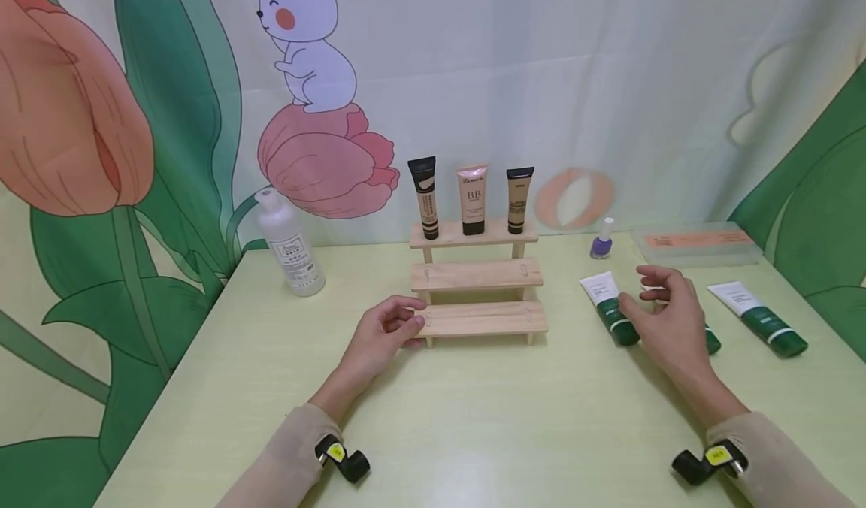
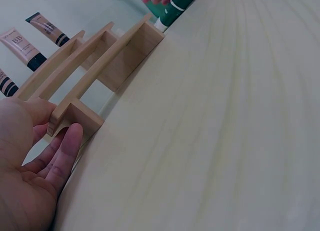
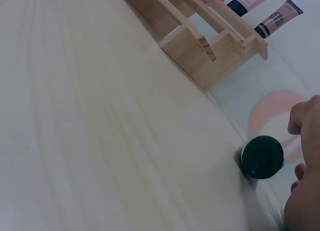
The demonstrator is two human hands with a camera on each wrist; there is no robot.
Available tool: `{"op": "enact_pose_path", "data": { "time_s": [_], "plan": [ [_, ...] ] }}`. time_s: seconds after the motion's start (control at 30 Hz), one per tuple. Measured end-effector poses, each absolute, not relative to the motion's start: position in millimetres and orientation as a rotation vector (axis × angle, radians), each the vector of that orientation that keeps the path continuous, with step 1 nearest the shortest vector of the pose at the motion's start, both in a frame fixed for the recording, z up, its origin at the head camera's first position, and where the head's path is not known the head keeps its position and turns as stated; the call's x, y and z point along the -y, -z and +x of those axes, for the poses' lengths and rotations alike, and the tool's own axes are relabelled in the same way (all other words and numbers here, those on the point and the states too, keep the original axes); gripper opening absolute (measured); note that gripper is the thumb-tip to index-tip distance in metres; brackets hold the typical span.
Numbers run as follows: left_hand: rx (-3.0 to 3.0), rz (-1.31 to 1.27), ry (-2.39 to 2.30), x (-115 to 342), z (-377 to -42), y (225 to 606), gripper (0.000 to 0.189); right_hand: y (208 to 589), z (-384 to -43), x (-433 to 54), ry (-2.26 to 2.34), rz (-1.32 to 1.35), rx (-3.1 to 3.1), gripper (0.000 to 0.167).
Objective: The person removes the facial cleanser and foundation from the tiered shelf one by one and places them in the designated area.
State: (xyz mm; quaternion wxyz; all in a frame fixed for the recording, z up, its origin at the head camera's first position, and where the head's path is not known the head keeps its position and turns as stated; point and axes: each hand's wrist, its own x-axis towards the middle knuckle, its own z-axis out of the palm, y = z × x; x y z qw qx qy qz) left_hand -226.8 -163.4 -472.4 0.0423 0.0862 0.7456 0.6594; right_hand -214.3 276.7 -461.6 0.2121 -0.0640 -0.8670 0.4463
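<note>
A three-tier wooden stand (image 1: 479,319) stands mid-table. My left hand (image 1: 387,333) grips the left end of its lowest step, fingers and thumb round the board's end in the left wrist view. On the top step stand three cosmetic tubes: a black-capped tube (image 1: 425,200), a pink BB tube (image 1: 471,200) and a tan tube (image 1: 518,200). To the right, my right hand (image 1: 672,320) hovers with loosely bent fingers over the green-and-white tubes. Its thumb overlaps the left tube (image 1: 612,312); the hand mostly hides the middle tube (image 1: 712,340). The right tube (image 1: 761,320) lies apart.
A white pump bottle (image 1: 292,249) stands at the back left. Behind the green tubes are a purple nail polish bottle (image 1: 601,243) and a flat clear case (image 1: 700,243). A printed curtain (image 1: 460,80) hangs along the table's back edge.
</note>
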Motion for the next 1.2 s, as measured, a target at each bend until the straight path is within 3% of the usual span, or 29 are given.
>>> {"op": "enact_pose_path", "data": {
  "time_s": [0.47,0.77,1.2],
  "plan": [
    [-2.287,0.297,-1.987,160.7,-230.7,470.3,0.025,430.7,-232.4,-268.5,-1.515,0.011,2.126,0.057],
    [-2.289,0.272,-1.994,163.0,-228.4,470.3,0.023,400.9,-262.0,-227.6,-1.662,0.284,1.924,0.05],
    [-2.274,0.269,-2.008,165.6,-226.6,472.6,0.024,373.9,-301.7,-168.1,-1.763,0.477,1.933,0.056]
  ]
}}
